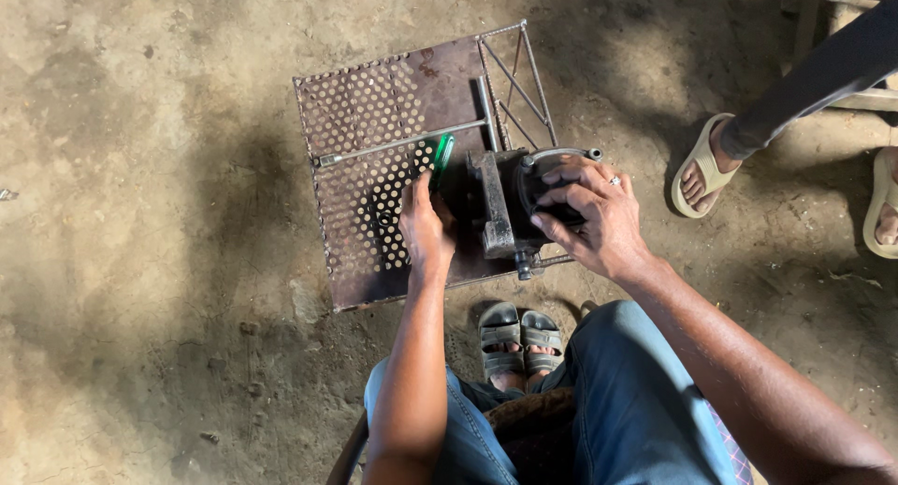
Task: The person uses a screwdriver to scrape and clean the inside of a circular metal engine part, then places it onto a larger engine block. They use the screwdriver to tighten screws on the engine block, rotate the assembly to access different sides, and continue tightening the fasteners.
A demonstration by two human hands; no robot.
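Dark greasy metal part (524, 200) under hand (599, 218)

The right hand (594, 214) covers the top of the dark metal part (524, 200). The green-handled tool (440, 158) tip is hidden behind the left hand (426, 231).

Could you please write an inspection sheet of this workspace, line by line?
Surface: rusty perforated metal stand on a dirt floor.
Job's things: dark metal part on the stand; green-handled tool.
Clutter: long T-shaped metal wrench lying on the stand.
Grippers: left hand grips the green-handled tool; right hand rests on the dark metal part.
Cables: nothing seen.
Surroundings: another person's sandalled foot at the right; the person's own sandals below the stand.
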